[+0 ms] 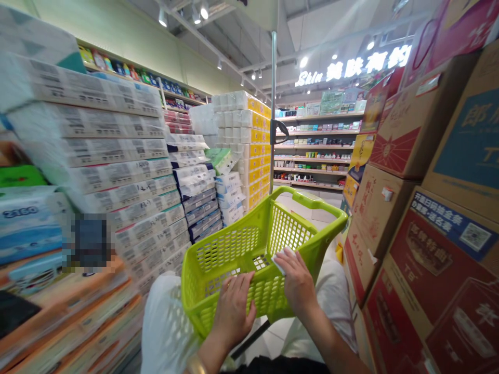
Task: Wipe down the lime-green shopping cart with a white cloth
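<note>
A lime-green plastic shopping basket (pixel 226 240) with slotted walls stands between my knees, tilted in view, nothing seen inside it. My left hand (pixel 236 306) holds the near rim, its fingers hooked over the edge and the thumb on the outer side. My right hand (pixel 297 278) presses a small white cloth or tissue (pixel 279 264) against the same rim farther right. Most of that white piece is hidden under the fingers. At the basket's far end rises its handle frame (pixel 312 200), beside a thin metal pole (pixel 273 78).
Stacked paper packs (pixel 128 150) line the left, with orange-sided packs (pixel 78 311) lower down. Cardboard cartons (pixel 393 208) wall in the right side closely. Behind the basket are yellow-and-white tissue packs (pixel 257 150) and stocked shelves (pixel 315 148).
</note>
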Tool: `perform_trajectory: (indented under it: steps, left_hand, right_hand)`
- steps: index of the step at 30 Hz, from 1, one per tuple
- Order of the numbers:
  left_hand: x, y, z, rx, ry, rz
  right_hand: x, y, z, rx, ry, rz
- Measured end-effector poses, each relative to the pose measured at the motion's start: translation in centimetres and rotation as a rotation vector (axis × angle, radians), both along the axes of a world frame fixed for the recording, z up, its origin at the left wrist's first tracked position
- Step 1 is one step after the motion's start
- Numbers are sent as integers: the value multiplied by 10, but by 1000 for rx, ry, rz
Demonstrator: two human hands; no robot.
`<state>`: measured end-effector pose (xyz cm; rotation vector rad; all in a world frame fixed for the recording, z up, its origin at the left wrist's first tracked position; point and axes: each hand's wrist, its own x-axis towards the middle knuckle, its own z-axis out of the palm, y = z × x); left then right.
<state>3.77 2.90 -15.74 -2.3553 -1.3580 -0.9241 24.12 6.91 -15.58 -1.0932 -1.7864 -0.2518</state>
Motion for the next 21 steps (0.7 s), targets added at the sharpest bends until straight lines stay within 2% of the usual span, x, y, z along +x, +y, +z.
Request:
perform_trajectory:
  steps: [4, 10, 17, 21]
  left_hand:
    - [0, -1, 1, 12, -15, 6]
    - [0, -1, 1, 34, -9, 3]
    - [-2, 0, 0, 50, -1, 0]
    - [-3, 1, -2, 75, -2, -4]
  right_hand:
    - [8, 5, 1, 23, 49, -56]
    - [-15, -4, -8, 19, -17, 72]
    - [7, 4, 1, 6, 57, -42]
    - [-5, 0, -5, 24, 29, 26]
